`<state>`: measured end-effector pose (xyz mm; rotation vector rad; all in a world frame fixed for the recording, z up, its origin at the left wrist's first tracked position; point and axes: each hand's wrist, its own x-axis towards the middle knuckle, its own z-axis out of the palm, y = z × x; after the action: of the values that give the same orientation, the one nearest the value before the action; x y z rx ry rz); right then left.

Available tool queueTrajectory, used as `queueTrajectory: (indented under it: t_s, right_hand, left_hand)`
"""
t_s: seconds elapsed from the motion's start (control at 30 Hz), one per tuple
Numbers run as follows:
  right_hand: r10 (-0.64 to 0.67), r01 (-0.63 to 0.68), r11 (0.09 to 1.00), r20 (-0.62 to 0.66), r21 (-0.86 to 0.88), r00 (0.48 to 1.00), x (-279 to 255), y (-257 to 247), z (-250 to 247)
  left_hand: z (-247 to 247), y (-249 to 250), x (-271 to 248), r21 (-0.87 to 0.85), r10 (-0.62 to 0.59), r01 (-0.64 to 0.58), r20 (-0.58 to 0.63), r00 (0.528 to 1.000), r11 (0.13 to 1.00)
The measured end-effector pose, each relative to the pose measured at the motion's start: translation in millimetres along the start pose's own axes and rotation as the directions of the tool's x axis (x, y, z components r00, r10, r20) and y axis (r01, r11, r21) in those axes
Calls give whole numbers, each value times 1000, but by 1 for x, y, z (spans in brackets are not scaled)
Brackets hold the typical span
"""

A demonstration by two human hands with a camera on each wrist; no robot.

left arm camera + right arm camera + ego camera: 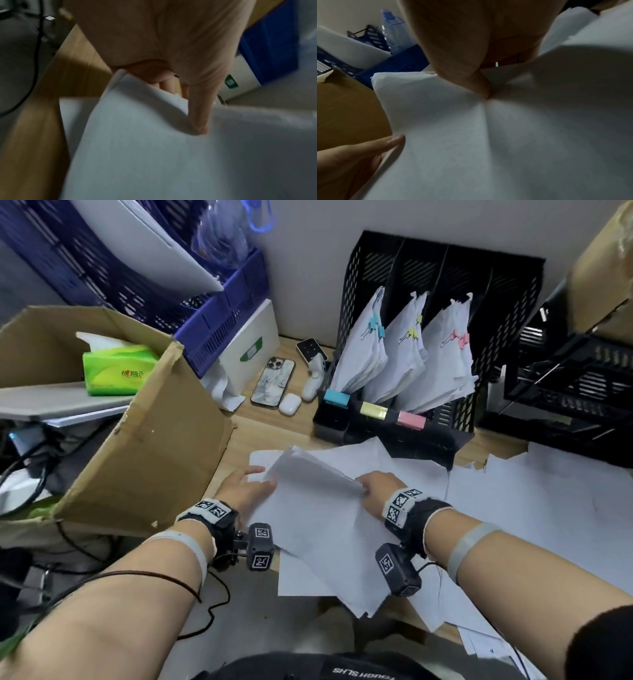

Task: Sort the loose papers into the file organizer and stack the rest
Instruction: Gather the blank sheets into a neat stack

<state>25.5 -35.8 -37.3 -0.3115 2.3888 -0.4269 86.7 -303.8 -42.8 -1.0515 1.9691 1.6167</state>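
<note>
While 2 hands (246, 487) (376, 487) hold 1 sheaf (318, 501).

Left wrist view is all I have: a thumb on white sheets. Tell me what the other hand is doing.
Observer: The right hand pinches the same lifted bundle of papers at its far right edge.
Operator: Report the file organizer.
Observer: The black file organizer stands behind the papers; three slots hold clipped paper bundles, with blue, yellow and pink clips.
Operator: Say what is left to sort.
Observer: More loose sheets lie spread over the desk to the right.
</note>
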Motion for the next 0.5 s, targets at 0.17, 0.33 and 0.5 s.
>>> queueTrajectory:
  t_s: [0.17,0.33,0.5]
  right_hand:
    - [34,-25,998,-186,50,982,16,1,5]
    - [471,-432,873,-163,225,867,22,35,12]
    - [407,-376,843,2,385,914,20,38,20]
  left_hand:
    - [-9,-15,-2,417,2,-38,86,996,908]
    - [-15,-27,5,319,-74,115,-138,988,941]
    - [-21,-38,32,476,-43,117,-165,985,872]
